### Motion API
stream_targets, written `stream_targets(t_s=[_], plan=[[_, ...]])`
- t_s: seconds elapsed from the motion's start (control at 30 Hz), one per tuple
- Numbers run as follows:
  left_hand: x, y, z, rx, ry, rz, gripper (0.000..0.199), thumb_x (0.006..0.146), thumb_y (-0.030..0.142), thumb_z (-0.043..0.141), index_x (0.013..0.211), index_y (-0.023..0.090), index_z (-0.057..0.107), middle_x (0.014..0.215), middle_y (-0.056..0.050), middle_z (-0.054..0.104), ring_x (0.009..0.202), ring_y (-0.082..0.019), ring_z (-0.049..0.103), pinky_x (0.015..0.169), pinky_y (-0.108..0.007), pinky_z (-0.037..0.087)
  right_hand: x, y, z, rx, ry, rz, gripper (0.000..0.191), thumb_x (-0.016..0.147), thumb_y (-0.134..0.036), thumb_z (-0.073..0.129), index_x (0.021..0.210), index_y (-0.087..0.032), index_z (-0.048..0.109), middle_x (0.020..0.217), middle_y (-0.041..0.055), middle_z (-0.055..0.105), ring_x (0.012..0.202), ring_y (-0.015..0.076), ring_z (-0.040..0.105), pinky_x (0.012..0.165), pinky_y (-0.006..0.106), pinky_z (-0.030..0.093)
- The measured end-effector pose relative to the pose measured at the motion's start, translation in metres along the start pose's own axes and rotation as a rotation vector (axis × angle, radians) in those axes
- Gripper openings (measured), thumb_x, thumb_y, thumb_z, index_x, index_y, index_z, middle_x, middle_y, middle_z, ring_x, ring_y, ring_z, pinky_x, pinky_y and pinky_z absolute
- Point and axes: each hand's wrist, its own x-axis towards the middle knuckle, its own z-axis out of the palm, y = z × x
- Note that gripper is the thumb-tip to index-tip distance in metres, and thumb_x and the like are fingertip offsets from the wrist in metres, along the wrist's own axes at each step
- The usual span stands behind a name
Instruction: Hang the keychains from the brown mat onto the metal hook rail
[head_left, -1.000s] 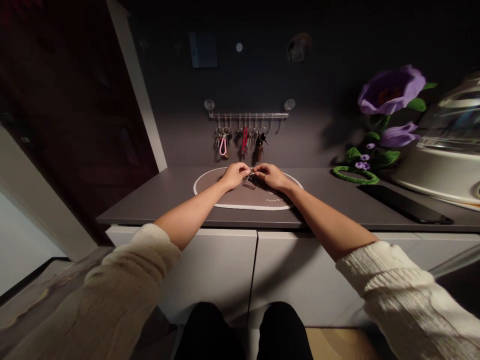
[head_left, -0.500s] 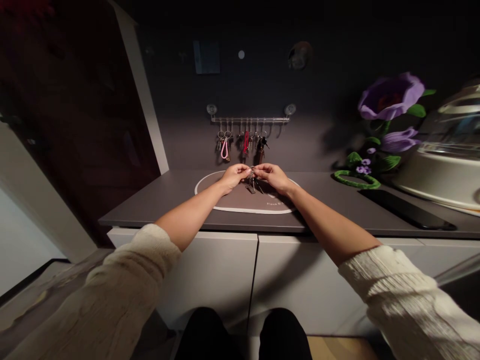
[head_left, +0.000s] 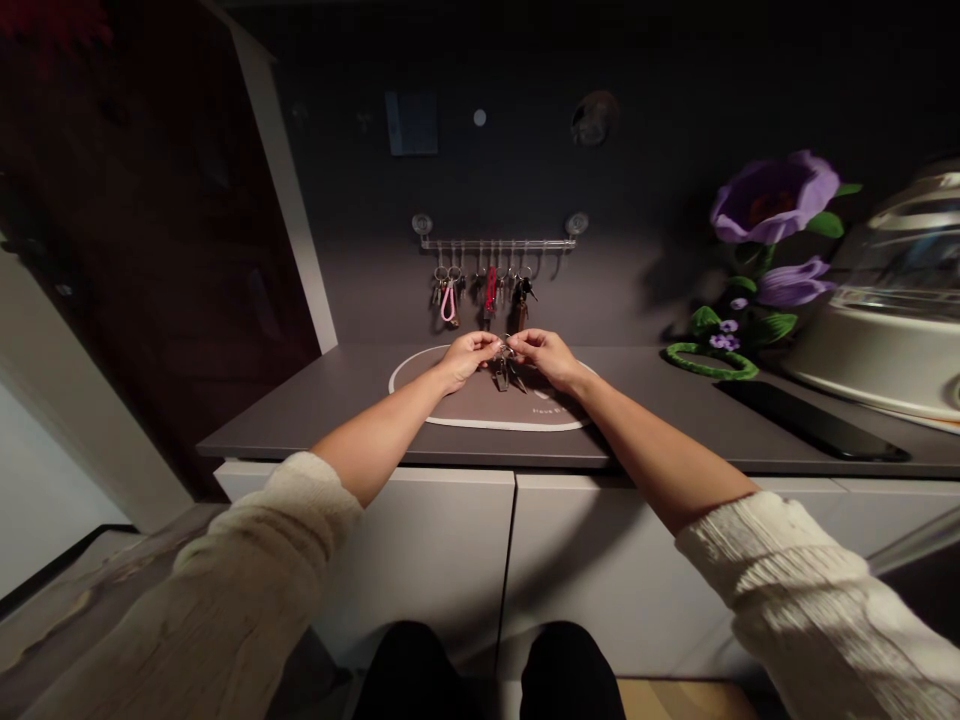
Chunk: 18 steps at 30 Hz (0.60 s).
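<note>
A bunch of keys on a metal ring dangles between my two hands, above an oval brown mat with a white border. My left hand pinches the ring from the left with thumb and fingers. From the right, my right hand pinches the same ring, its fingertips close to those of the left. Fingers hide part of the ring. Just behind, a clear hook rail on the wall carries several key sets, among them one with a pink loop and one with a red cord.
On the grey counter at right lie a black phone and a purple flower decoration with a green ring base. Beyond them stands a cream appliance with a clear upper part. White cabinet doors are below; a dark door is at left.
The keys hanging from the ring have swung and shifted a little. Both hands keep nearly the same place and grip. The whole view has moved slightly.
</note>
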Motion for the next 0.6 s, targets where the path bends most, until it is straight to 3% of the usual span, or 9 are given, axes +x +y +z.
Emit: stream_targets(t_s=[0.33, 0.6], plan=[[-0.004, 0.003, 0.002, 0.131, 0.028, 0.024, 0.032, 0.063, 0.034, 0.066, 0.085, 0.012, 0.060, 0.071, -0.001, 0.060, 0.061, -0.007, 0.048, 0.056, -0.021, 0.036, 0.000, -0.007, -0.001, 0.041, 0.065, -0.053, 0.018, 0.066, -0.031, 0.066, 0.069, -0.015, 0.057, 0.064, -0.0031, 0.056, 0.060, 0.0057, 0.050, 0.066, 0.020, 0.042], [-0.003, 0.000, 0.006, 0.416, 0.175, 0.124, 0.018, 0.068, 0.030, 0.057, 0.069, 0.012, 0.059, 0.057, 0.002, 0.052, 0.054, -0.009, 0.044, 0.056, -0.023, 0.036, -0.002, -0.011, -0.007, 0.208, 0.152, -0.026, 0.024, 0.067, -0.036, 0.065, 0.072, -0.016, 0.054, 0.070, -0.0007, 0.061, 0.067, 0.0084, 0.058, 0.069, 0.022, 0.045]])
